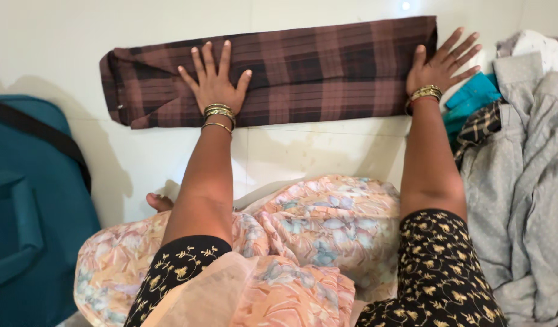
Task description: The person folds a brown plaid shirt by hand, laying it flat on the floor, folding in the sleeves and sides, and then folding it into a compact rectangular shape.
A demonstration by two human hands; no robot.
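Folded brown plaid cloth lies flat on the white floor. My left hand presses its middle, my right hand its end, both open-palmed, grasping nothing.

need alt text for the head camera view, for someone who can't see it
Seen from above, a person presses both palms flat on a brown plaid cloth folded into a long strip on a pale floor: left hand mid-strip, right hand at its right end. Grey clothes lie right, a teal bag left.

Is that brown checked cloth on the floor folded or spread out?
Folded: the brown checked cloth lies as a long narrow band with layered edges, left hand and right hand pressing it flat.
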